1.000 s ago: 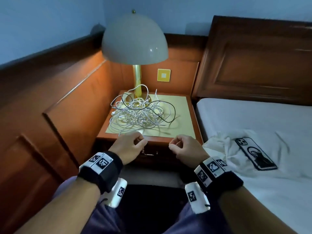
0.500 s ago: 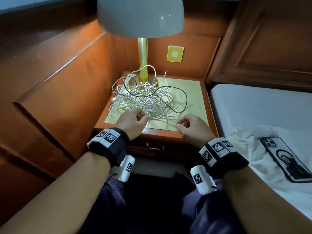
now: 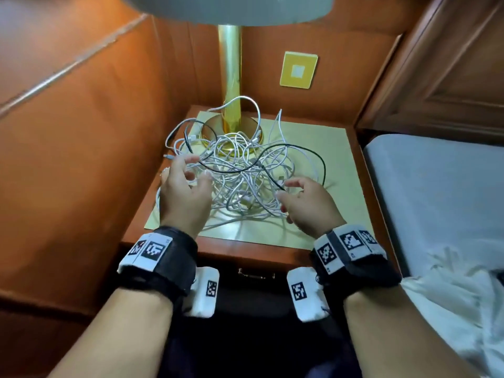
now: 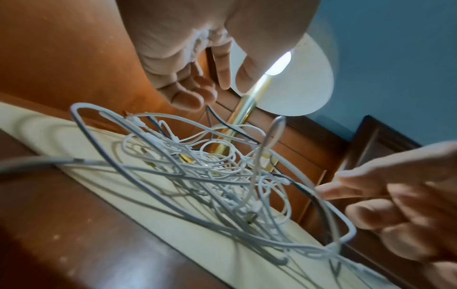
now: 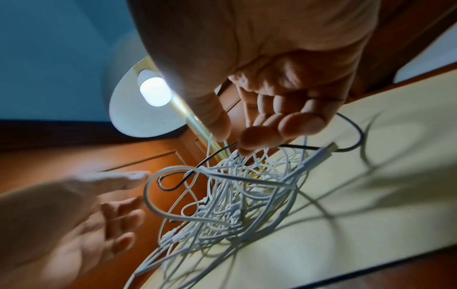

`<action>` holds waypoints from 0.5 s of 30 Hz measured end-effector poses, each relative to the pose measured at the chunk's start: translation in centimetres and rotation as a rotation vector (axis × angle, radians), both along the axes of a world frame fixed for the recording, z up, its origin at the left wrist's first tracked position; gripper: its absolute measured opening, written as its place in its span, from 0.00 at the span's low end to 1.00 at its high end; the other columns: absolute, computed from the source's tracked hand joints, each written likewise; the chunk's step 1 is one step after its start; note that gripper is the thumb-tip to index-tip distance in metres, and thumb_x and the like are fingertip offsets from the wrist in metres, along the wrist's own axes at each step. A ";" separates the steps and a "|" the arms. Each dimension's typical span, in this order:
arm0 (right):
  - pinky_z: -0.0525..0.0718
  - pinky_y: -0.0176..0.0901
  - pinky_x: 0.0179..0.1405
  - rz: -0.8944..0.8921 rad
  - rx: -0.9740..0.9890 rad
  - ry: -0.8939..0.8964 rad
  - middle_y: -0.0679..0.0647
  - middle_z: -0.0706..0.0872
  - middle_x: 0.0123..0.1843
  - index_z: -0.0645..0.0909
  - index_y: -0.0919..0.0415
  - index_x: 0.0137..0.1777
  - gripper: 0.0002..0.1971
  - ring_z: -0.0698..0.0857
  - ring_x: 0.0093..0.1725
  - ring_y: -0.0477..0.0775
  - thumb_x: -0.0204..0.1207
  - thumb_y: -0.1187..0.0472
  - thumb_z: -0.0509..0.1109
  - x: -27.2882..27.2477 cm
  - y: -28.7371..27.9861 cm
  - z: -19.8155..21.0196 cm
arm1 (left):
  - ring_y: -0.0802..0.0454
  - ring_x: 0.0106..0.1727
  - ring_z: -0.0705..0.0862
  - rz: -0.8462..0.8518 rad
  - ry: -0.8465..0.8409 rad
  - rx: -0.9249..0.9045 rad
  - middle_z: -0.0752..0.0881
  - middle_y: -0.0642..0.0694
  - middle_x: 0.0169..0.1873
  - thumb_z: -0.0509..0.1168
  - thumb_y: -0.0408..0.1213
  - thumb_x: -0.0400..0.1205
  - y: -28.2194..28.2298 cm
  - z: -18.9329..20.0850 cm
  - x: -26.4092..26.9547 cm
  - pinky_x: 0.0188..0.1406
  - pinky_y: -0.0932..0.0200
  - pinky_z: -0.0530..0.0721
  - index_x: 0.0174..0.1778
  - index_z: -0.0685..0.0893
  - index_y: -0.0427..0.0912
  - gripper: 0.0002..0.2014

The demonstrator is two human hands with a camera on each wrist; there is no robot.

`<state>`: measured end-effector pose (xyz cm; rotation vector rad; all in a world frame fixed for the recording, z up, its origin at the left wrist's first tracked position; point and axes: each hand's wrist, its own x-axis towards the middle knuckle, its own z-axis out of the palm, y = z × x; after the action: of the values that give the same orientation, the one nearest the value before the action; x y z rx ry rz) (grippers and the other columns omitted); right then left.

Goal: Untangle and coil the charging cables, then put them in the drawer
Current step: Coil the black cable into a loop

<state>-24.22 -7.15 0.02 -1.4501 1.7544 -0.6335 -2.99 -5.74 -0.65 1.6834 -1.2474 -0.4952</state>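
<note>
Charging cables (image 3: 240,173) lie tangled on the nightstand (image 3: 313,257), drawer (image 3: 256,275) closed, both grips spread, holding nothing

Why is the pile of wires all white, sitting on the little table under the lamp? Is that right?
Not quite: one black cable loops through the white cables. The head view shows it plainly. The rest is right: the tangle sits on the nightstand by the lamp.

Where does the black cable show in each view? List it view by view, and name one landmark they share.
Head: black cable loops over the white tangle's right side.
Left wrist: dark strand centre, before the brass stem.
Right wrist: black loop at right, beyond the right hand's fingertips.
Shared landmark: brass lamp stem.
</note>
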 end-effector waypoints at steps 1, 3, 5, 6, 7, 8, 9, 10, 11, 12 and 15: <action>0.86 0.54 0.58 0.033 0.016 0.058 0.57 0.88 0.63 0.76 0.48 0.72 0.22 0.88 0.57 0.61 0.79 0.47 0.68 0.2 -0.2 -0.4 | 0.50 0.57 0.81 -0.018 0.003 0.016 0.78 0.45 0.61 0.65 0.42 0.85 -0.4 -0.4 0.1 0.55 0.58 0.78 0.70 0.79 0.55 0.16; 0.84 0.55 0.63 0.058 0.054 0.126 0.57 0.87 0.66 0.72 0.48 0.78 0.27 0.87 0.62 0.62 0.80 0.45 0.67 0.3 -0.5 -0.8 | 0.56 0.57 0.81 -0.086 0.018 0.029 0.76 0.45 0.68 0.63 0.43 0.88 -1.0 -0.8 -0.1 0.53 0.70 0.75 0.76 0.77 0.54 0.19; 0.84 0.51 0.59 0.065 0.081 0.181 0.56 0.89 0.62 0.75 0.49 0.76 0.23 0.88 0.59 0.60 0.81 0.46 0.67 0.1 -0.4 -1.2 | 0.60 0.53 0.82 -0.150 0.004 0.025 0.79 0.46 0.69 0.62 0.43 0.89 -1.1 -0.9 -0.4 0.45 0.83 0.71 0.74 0.81 0.49 0.17; 0.85 0.49 0.55 0.073 0.084 0.215 0.56 0.90 0.57 0.80 0.52 0.69 0.18 0.88 0.55 0.59 0.82 0.48 0.67 0.1 -0.2 -1.3 | 0.58 0.54 0.82 -0.177 -0.011 0.016 0.80 0.45 0.68 0.61 0.42 0.89 -1.1 -1.0 -0.5 0.45 0.84 0.71 0.73 0.82 0.46 0.17; 0.85 0.48 0.52 0.081 0.069 0.244 0.55 0.91 0.50 0.84 0.54 0.60 0.12 0.88 0.50 0.58 0.82 0.50 0.66 0.2 -0.1 -1.4 | 0.56 0.57 0.81 -0.198 -0.023 0.014 0.81 0.45 0.67 0.61 0.41 0.89 -1.1 -1.0 -0.4 0.45 0.85 0.71 0.72 0.83 0.44 0.16; 0.86 0.48 0.50 0.079 0.035 0.246 0.54 0.91 0.44 0.85 0.56 0.52 0.10 0.88 0.45 0.57 0.82 0.52 0.66 0.3 -0.1 -1.4 | 0.55 0.60 0.81 -0.215 -0.028 0.016 0.82 0.46 0.67 0.61 0.40 0.89 -1.0 -0.9 -0.4 0.46 0.84 0.71 0.72 0.83 0.43 0.16; 0.87 0.48 0.48 0.059 -0.009 0.227 0.54 0.90 0.40 0.85 0.56 0.46 0.10 0.89 0.42 0.57 0.82 0.52 0.66 0.4 -0.1 -1.3 | 0.55 0.61 0.81 -0.228 -0.025 0.015 0.82 0.47 0.67 0.61 0.40 0.89 -0.9 -0.8 -0.3 0.47 0.83 0.71 0.72 0.82 0.43 0.16; 0.86 0.45 0.45 0.025 -0.061 0.196 0.52 0.90 0.39 0.84 0.55 0.44 0.10 0.88 0.41 0.56 0.83 0.53 0.65 0.4 0.0 -1.0 | 0.56 0.61 0.81 -0.238 -0.006 0.010 0.82 0.48 0.67 0.61 0.41 0.89 -0.8 -0.5 -0.4 0.48 0.81 0.71 0.72 0.82 0.45 0.16; 0.84 0.41 0.40 -0.021 -0.127 0.168 0.51 0.89 0.39 0.83 0.55 0.44 0.09 0.88 0.40 0.53 0.83 0.53 0.65 0.3 0.0 -0.7 | 0.56 0.61 0.82 -0.243 0.026 -0.005 0.82 0.49 0.67 0.62 0.42 0.89 -0.6 -0.4 -0.4 0.51 0.78 0.73 0.72 0.82 0.46 0.16; 0.80 0.36 0.36 -0.077 -0.207 0.144 0.48 0.88 0.40 0.83 0.54 0.46 0.08 0.87 0.39 0.49 0.83 0.53 0.66 0.2 0.2 -0.2 | 0.56 0.61 0.82 -0.246 0.066 -0.029 0.83 0.49 0.67 0.63 0.44 0.88 -0.5 -0.1 -0.4 0.53 0.74 0.76 0.73 0.81 0.47 0.17; 0.72 0.24 0.34 -0.252 -0.433 0.061 0.39 0.85 0.39 0.82 0.51 0.48 0.05 0.82 0.37 0.33 0.81 0.50 0.70 -0.6 1.2 1.1 | 0.65 0.58 0.82 -0.237 0.146 -0.108 0.83 0.53 0.65 0.65 0.43 0.87 0.2 0.8 -0.8 0.53 0.71 0.78 0.72 0.81 0.49 0.16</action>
<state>-24.82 -5.99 1.12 -1.5503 1.9466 -1.1704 -3.77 -5.56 0.16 1.3905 -1.3480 -0.6689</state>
